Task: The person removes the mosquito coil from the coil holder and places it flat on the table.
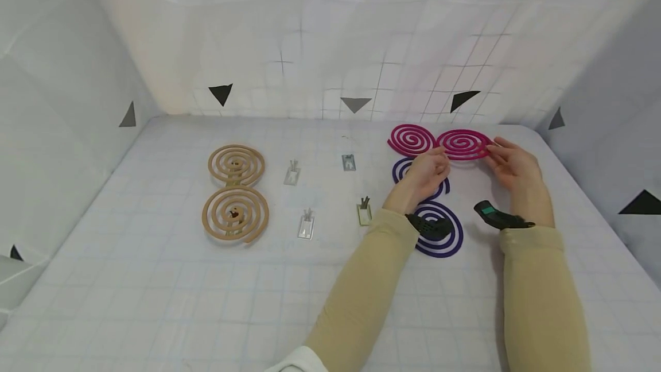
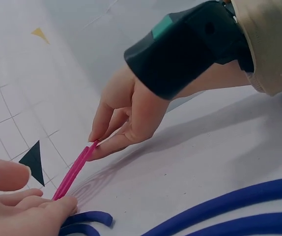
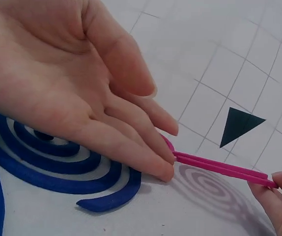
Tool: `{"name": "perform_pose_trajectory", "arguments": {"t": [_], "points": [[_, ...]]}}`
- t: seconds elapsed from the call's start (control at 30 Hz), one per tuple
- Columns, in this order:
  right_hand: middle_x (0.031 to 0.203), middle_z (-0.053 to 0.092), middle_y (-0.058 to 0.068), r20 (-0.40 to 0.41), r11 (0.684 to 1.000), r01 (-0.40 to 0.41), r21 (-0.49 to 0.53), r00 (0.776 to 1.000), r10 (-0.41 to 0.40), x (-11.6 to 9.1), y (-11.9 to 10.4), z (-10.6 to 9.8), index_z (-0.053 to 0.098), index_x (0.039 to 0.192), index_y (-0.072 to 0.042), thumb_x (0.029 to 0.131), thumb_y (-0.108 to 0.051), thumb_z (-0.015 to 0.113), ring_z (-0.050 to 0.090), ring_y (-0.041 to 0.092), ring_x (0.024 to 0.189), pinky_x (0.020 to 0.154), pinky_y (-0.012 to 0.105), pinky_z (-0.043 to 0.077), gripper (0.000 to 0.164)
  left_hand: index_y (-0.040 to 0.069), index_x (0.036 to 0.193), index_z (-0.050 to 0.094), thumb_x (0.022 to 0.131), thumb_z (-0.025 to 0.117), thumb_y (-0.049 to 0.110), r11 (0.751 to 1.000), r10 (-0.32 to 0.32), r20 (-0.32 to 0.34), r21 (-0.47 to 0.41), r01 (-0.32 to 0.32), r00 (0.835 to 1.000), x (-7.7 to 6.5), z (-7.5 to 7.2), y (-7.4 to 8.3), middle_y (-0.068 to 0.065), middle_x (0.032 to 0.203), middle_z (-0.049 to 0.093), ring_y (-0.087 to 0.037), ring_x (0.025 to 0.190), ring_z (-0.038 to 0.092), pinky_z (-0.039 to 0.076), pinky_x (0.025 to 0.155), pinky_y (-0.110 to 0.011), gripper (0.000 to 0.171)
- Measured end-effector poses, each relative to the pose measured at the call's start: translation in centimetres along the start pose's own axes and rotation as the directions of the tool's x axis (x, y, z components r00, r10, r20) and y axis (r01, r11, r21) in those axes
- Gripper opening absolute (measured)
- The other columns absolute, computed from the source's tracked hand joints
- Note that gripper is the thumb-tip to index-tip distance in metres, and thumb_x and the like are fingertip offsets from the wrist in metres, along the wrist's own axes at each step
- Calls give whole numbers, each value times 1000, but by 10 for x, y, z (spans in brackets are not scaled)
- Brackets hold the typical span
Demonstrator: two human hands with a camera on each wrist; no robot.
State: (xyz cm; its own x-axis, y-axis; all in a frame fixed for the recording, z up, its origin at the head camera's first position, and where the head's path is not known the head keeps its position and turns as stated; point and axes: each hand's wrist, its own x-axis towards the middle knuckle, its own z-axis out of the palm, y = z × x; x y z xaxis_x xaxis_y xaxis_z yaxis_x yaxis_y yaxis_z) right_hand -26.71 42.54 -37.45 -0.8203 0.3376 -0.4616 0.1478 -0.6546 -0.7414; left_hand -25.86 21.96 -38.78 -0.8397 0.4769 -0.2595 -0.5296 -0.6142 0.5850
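Note:
My right hand (image 1: 516, 168) pinches the right edge of a pink mosquito coil (image 1: 462, 144) between thumb and fingers. The right wrist view shows this coil (image 3: 219, 168) edge-on, raised over its spiral shadow. At its left edge is my left hand (image 1: 424, 172), fingertips touching the coil; the fingers run nearly straight and the thumb stands apart from it. A second pink coil (image 1: 411, 140) lies just left of the raised one. Under my left hand and wrist are two dark blue coils, one farther back (image 1: 400, 171) and one nearer (image 1: 439, 254), both partly covered.
Two tan coils, a back one (image 1: 236, 146) and a front one (image 1: 206, 217), lie at the left. Between the coil groups are several small metal coil stands, among them a silver one (image 1: 306, 226) and a gold-toned one (image 1: 364, 214). White walls (image 1: 330, 45) enclose the table.

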Motion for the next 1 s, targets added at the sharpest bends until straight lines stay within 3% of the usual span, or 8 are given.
{"name": "perform_pose_trajectory", "arguments": {"t": [0.27, 0.37, 0.6, 0.73, 1.0], "points": [[130, 55, -3, -101, 982, 76, -171, 990, -94, -4, 7, 8, 48, 149, -19, 95, 5, 59, 59, 8, 115, 90, 22, 55, 61, 0, 152, 36, 99, 40, -9, 999, -2, 33, 52, 0, 999, -2, 0, -1, -13, 159, 32, -32, 150, 25, 28, 122, -42, 54], [128, 55, -1, -112, 974, 101, -203, 986, -126, -7, 9, 11, 50, 147, -18, 95, 5, 60, 57, 9, 114, 89, 21, 56, 58, 1, 152, 36, 99, 40, -8, 998, -7, 43, 55, 5, 999, -2, 0, -2, -12, 160, 31, -32, 150, 25, 28, 122, -42, 54], [131, 55, 1, -109, 963, 140, -230, 980, -168, -13, 9, 16, 55, 133, -16, 97, 4, 57, 53, 12, 124, 108, 24, 44, 42, 0, 150, 40, 97, 43, -10, 1000, -14, 30, 27, 13, 999, -1, 1, -3, -15, 159, 30, -32, 148, 27, 28, 122, -44, 54], [130, 55, 1, -108, 955, 159, -250, 976, -191, -15, 9, 19, 50, 141, -14, 98, 6, 49, 51, 11, 127, 113, 23, 39, 47, 0, 150, 40, 99, 41, -9, 999, -18, 23, 38, 18, 1000, -1, 1, -4, -16, 160, 29, -33, 149, 27, 28, 122, -45, 52], [126, 53, 1, -107, 931, 185, -314, 968, -229, -14, 11, 23, 41, 150, -10, 94, 13, 34, 48, 10, 125, 108, 19, 42, 61, 1, 152, 37, 100, 39, -9, 997, -14, 44, 77, 11, 999, -1, 1, -5, -15, 162, 26, -29, 149, 27, 28, 122, -42, 53]]}}
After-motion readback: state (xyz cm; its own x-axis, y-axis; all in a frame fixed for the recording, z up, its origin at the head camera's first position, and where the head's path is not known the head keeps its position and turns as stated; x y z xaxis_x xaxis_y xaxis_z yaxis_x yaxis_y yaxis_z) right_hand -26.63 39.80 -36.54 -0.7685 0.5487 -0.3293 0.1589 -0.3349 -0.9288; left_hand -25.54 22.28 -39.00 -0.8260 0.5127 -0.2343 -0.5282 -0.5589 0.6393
